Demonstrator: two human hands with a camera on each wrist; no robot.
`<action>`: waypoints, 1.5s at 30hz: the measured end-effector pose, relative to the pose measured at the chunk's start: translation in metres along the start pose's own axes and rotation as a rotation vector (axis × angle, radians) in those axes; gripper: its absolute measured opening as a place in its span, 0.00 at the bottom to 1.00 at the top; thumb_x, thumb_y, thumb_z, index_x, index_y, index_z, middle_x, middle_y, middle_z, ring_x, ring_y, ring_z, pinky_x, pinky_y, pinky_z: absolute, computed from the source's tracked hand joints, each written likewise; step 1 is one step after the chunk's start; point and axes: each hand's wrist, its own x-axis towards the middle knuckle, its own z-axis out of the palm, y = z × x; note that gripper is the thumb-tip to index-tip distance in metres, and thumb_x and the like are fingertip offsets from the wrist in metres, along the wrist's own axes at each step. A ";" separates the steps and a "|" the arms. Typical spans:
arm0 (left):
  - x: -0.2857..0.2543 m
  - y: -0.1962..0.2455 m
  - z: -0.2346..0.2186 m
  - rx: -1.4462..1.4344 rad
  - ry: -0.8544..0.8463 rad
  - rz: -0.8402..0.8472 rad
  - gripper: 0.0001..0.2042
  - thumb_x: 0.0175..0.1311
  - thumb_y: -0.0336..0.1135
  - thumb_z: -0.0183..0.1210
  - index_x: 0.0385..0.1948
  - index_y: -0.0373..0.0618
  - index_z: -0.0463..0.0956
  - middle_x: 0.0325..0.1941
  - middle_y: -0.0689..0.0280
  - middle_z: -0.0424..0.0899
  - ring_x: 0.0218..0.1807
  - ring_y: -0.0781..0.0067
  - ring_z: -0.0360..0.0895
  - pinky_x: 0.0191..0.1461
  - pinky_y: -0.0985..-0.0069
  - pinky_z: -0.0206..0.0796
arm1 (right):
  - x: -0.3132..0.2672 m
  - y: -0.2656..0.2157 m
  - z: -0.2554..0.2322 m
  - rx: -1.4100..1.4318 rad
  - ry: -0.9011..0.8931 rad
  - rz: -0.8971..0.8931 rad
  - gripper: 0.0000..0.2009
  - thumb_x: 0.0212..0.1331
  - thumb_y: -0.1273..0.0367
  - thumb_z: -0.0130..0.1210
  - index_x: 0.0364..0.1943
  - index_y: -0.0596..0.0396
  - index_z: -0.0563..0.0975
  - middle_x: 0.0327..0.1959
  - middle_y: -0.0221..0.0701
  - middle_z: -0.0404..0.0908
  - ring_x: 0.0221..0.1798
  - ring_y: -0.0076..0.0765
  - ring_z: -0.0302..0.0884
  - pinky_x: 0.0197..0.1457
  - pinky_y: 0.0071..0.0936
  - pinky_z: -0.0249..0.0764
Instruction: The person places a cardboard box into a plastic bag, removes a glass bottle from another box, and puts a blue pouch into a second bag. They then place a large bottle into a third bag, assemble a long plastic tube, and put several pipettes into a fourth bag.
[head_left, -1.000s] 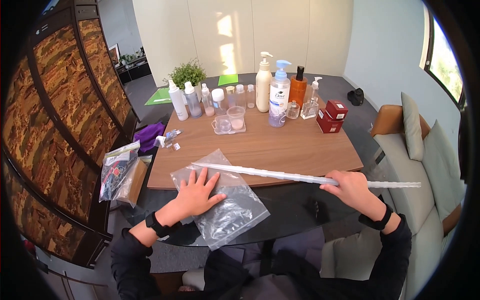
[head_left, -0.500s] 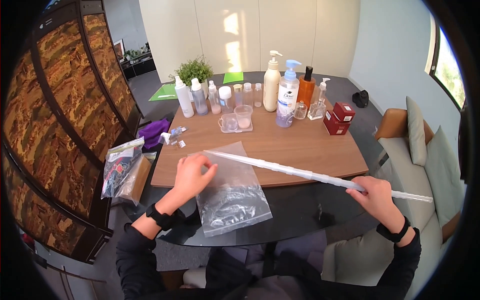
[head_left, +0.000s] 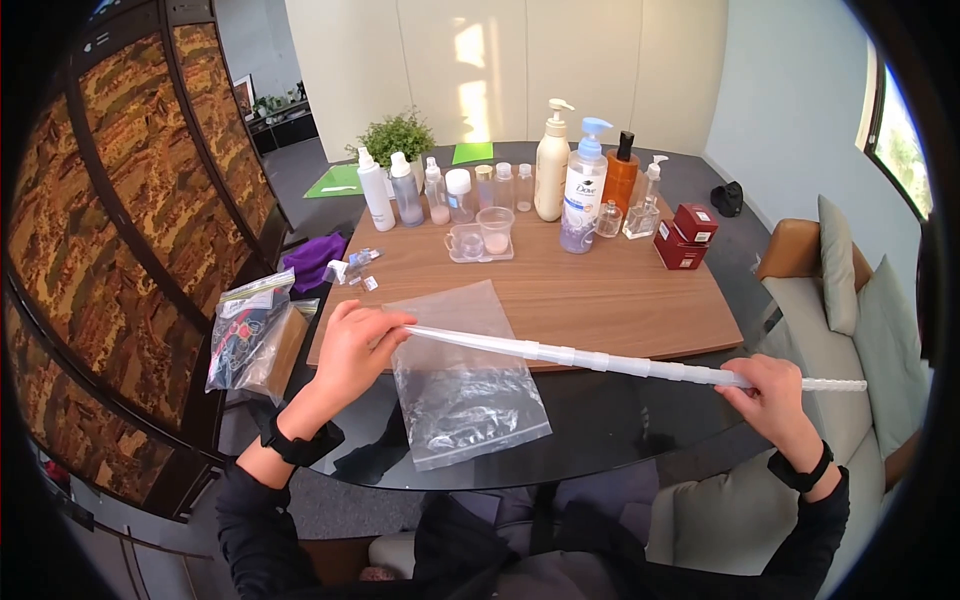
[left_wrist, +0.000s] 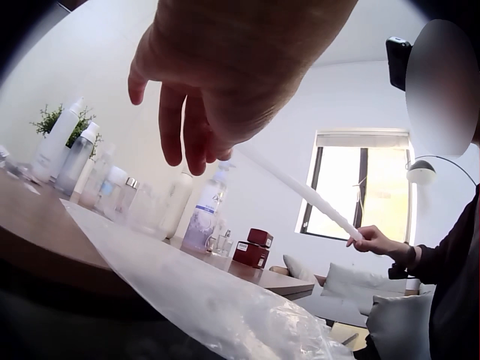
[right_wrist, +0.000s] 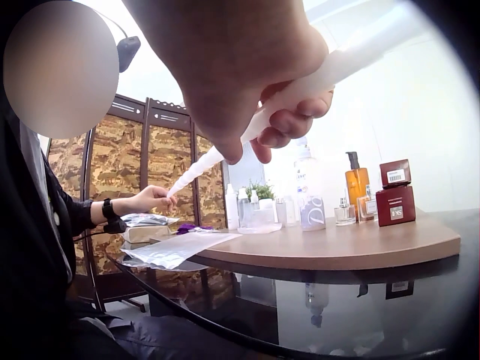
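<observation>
A long, whitish, translucent roll of plastic (head_left: 590,360), wrapped in overlapping layers and tapering to a point on the left, stretches between both hands above the table. My left hand (head_left: 355,345) pinches its pointed left end between thumb and fingers. Toward the other end my right hand (head_left: 768,400) grips the roll, and a thin tail of it sticks out beyond the fist. In the right wrist view, the fingers (right_wrist: 281,131) curl round the roll. Under the roll's left part lies a flat clear zip bag (head_left: 475,400), across the wooden board's front edge and the black glass.
Bottles stand at the back of the wooden board (head_left: 600,310), among them a blue-topped pump bottle (head_left: 583,200). Red boxes (head_left: 683,240) sit at right, a clear plastic container (head_left: 482,242) in the middle. Filled bags (head_left: 255,335) and purple cloth (head_left: 312,265) lie at left.
My left hand has lifted off the clear bag and now pinches the roll's pointed end. My right hand has shifted right and slightly down with the roll, which is now off the bag.
</observation>
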 end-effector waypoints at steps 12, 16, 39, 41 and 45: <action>-0.005 0.066 0.011 0.415 -0.036 0.216 0.19 0.59 0.37 0.63 0.52 0.46 0.74 0.48 0.65 0.80 0.53 0.63 0.75 0.67 0.49 0.50 | 0.012 -0.018 0.013 0.039 0.040 -0.115 0.13 0.45 0.62 0.70 0.35 0.48 0.83 0.17 0.26 0.74 0.18 0.31 0.73 0.22 0.28 0.66; 0.006 0.098 0.021 0.174 -0.066 0.319 0.17 0.60 0.39 0.62 0.50 0.46 0.74 0.47 0.64 0.80 0.52 0.63 0.76 0.60 0.62 0.60 | 0.026 -0.035 0.025 0.074 0.062 -0.197 0.14 0.46 0.61 0.70 0.37 0.47 0.83 0.17 0.25 0.75 0.19 0.31 0.73 0.22 0.28 0.66; 0.021 0.025 -0.013 0.414 0.106 0.142 0.13 0.56 0.33 0.60 0.44 0.48 0.74 0.29 0.60 0.81 0.26 0.61 0.81 0.27 0.65 0.71 | 0.018 -0.021 0.017 0.082 -0.084 -0.005 0.11 0.50 0.59 0.66 0.37 0.42 0.83 0.19 0.25 0.77 0.20 0.31 0.75 0.23 0.28 0.68; 0.023 0.035 -0.026 0.374 0.058 -0.051 0.13 0.54 0.29 0.59 0.42 0.45 0.73 0.29 0.60 0.80 0.29 0.57 0.80 0.30 0.64 0.71 | 0.015 -0.018 0.018 0.058 -0.109 -0.004 0.11 0.51 0.57 0.65 0.37 0.42 0.83 0.19 0.25 0.77 0.20 0.32 0.75 0.23 0.29 0.69; 0.026 0.090 -0.019 0.069 -0.053 0.093 0.13 0.55 0.35 0.61 0.39 0.43 0.72 0.28 0.59 0.77 0.31 0.56 0.78 0.35 0.64 0.70 | 0.024 -0.034 0.030 0.049 -0.156 -0.119 0.11 0.53 0.55 0.64 0.36 0.42 0.83 0.19 0.25 0.78 0.21 0.33 0.76 0.24 0.29 0.70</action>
